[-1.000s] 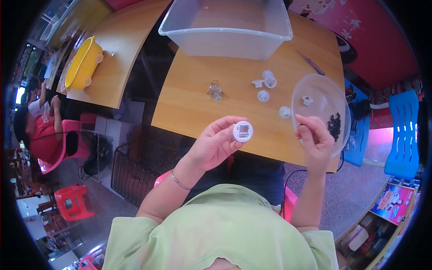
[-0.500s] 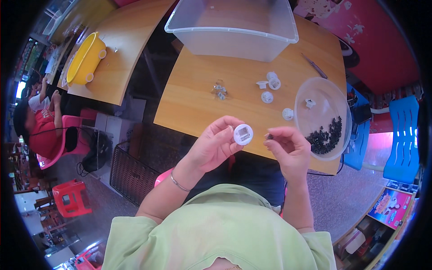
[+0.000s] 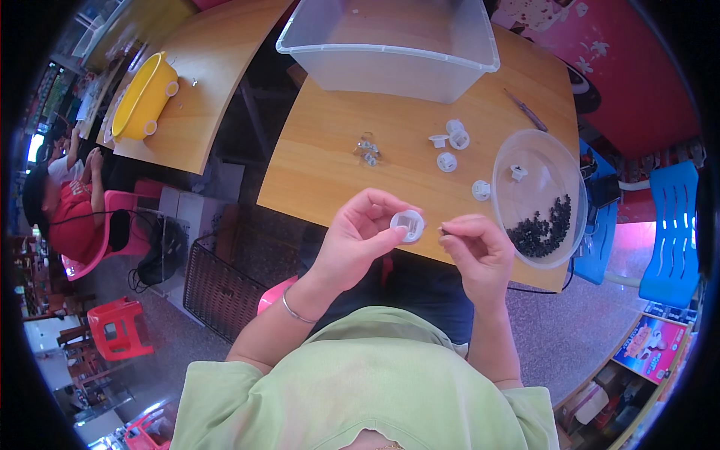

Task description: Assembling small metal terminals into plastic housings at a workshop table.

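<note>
Between the thumb and fingers of my left hand (image 3: 361,238) is a round white plastic part (image 3: 409,224), its hollow, ribbed side facing up. My right hand (image 3: 480,251) pinches a small dark piece (image 3: 444,231) just to the right of it, the two apart. Most of that piece is hidden by my fingertips. On the table beyond lie several similar white parts (image 3: 447,162). At the right, a clear round tray (image 3: 540,139) holds many small black pieces (image 3: 536,234) and one white part (image 3: 518,173).
A large clear plastic bin (image 3: 386,71) stands at the table's far side. Small shiny metal pieces (image 3: 367,150) lie left of centre, and a screwdriver-like tool (image 3: 526,109) at the far right. Another person (image 3: 79,210) sits at the left near a yellow tub (image 3: 142,97).
My left hand has turned the white part, so its hollow side tilts differently and the thumb now lies over its edge. My right hand has shifted slightly left, closer to it.
</note>
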Demonstrator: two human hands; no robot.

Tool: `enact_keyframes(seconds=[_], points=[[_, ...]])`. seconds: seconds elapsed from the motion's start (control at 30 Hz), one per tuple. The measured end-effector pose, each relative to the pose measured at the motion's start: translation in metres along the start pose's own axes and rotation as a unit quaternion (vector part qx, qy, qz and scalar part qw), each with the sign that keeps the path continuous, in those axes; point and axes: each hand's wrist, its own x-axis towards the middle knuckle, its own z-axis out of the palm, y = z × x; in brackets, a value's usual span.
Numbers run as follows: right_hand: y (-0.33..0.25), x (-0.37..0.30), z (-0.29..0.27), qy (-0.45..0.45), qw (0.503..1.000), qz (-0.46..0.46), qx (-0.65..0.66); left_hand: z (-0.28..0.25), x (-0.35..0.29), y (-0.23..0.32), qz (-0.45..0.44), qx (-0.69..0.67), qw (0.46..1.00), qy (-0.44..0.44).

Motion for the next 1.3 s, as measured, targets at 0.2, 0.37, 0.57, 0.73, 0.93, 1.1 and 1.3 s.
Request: enact_keyframes(seconds=[0.2,0.37,0.57,0.73,0.93,1.1,1.3], points=[[0.002,-0.002,0.000,0.008,1.000,0.020,0.013,0.006,0.000,0.004,0.006,0.019,0.999,0.034],[0.003,-0.002,0.000,0.013,1.000,0.019,0.012,0.009,0.001,0.004,0.009,-0.002,0.999,0.049],[0.003,-0.001,-0.002,0.015,1.000,0.016,0.011,0.008,0.002,0.003,0.013,0.005,0.998,0.054],[0.002,-0.001,-0.002,0.016,1.000,0.012,0.016,0.006,0.001,0.003,0.018,0.029,0.998,0.057],[0.000,-0.002,-0.001,0.022,0.997,0.054,0.055,0.010,0.001,0.004,0.003,0.010,0.998,0.068],[-0.001,-0.001,-0.002,0.017,0.986,0.109,0.122,0.011,0.000,0.005,-0.002,-0.015,0.999,0.049],[0.004,-0.002,-0.005,0.018,0.963,0.157,0.220,0.014,-0.002,0.007,0.000,0.071,0.996,0.060]])
